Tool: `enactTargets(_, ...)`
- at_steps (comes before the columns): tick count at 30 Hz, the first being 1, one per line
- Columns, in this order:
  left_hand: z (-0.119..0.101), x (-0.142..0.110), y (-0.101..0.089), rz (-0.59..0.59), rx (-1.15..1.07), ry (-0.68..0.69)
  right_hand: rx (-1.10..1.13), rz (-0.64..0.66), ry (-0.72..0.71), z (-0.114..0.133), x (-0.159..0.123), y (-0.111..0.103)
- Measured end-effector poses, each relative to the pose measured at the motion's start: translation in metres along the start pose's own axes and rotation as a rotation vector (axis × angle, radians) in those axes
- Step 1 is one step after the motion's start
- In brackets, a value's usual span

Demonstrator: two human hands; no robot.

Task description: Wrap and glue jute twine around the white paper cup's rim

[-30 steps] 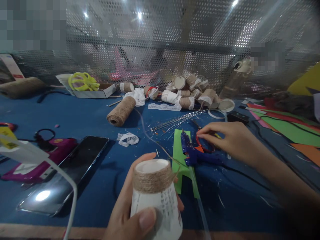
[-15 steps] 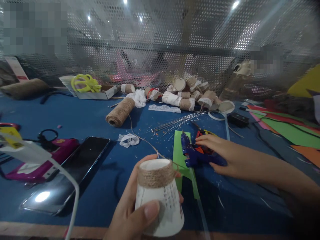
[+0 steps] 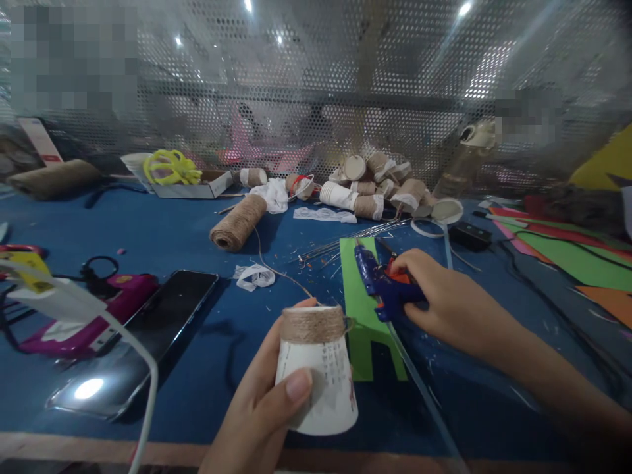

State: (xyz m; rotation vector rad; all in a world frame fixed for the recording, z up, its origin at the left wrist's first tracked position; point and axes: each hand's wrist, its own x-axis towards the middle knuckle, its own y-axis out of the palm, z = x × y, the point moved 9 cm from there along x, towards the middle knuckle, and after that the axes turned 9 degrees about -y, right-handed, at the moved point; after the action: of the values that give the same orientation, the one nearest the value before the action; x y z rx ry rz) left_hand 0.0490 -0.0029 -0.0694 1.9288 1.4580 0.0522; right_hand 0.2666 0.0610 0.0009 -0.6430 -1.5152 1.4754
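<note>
Near the front edge, my left hand (image 3: 266,395) is wrapped round a white paper cup (image 3: 318,388), thumb across its side. Several turns of jute twine (image 3: 313,325) circle the cup's upper end, and a strand runs from it to a twine roll (image 3: 238,222) farther back. Dark lettering marks the cup. My right hand (image 3: 434,289) is closed round the handle of a blue glue gun (image 3: 388,286), its nozzle pointing away from me. Under the gun lies a strip of green paper (image 3: 353,289). A clear glue stick (image 3: 424,382) trails from the gun's rear.
On the left are a phone (image 3: 143,336), a purple power strip (image 3: 123,293) and a white cable (image 3: 148,388). Thin metal wires (image 3: 340,242) and twine-wrapped cups (image 3: 368,205) lie at the back, before a perforated metal screen (image 3: 306,92). Coloured paper (image 3: 567,253) is at the right.
My right hand has closed round the glue gun's handle and lifted and turned it slightly. The green paper has shifted away from me. My left hand has tilted the cup, hiding its opening.
</note>
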Motion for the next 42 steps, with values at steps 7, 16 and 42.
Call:
enactTargets(7, -0.002, 0.002, -0.002, -0.009, -0.121, 0.052, 0.202, -0.213, 0.076, -0.012, -0.002, -0.014)
enactTargets(16, -0.009, 0.002, 0.007, 0.034, -0.198, 0.134, 0.313, -0.079, 0.185, -0.020, 0.000, -0.003)
enactTargets(42, -0.008, -0.007, 0.010, -0.045, 0.019, 0.086, 1.305, -0.192, 0.187, 0.043, 0.001, 0.033)
